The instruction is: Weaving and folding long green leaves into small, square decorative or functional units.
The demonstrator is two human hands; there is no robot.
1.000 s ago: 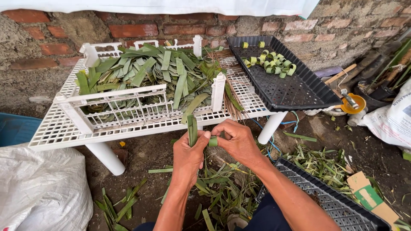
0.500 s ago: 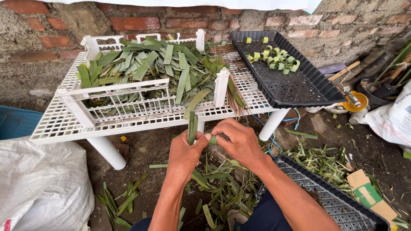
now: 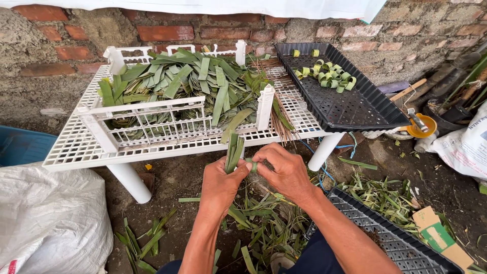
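Note:
My left hand (image 3: pixel 221 183) grips a folded green leaf strip (image 3: pixel 234 149) that sticks upward from the fist. My right hand (image 3: pixel 281 170) pinches the strip's lower end, curled into a small loop between the two hands. Both hands hover just below the front edge of a white slatted plastic rack (image 3: pixel 76 147). A white basket (image 3: pixel 152 127) on the rack holds a heap of cut green leaves (image 3: pixel 187 83). To the right, a black perforated tray (image 3: pixel 365 109) carries several small rolled leaf rings (image 3: pixel 329 76).
Leaf scraps (image 3: pixel 264 223) litter the dirt floor under my hands. A second black tray (image 3: pixel 395 238) lies at lower right, a white sack (image 3: pixel 48 223) at lower left, a blue bin (image 3: pixel 20 144) at far left. A brick wall (image 3: pixel 167 31) runs behind; tools and an orange spool (image 3: pixel 421 126) lie at right.
The hands have stayed in place, working the leaf strip; the right hand's fingers have curled the lower end round. The view has shifted slightly downward.

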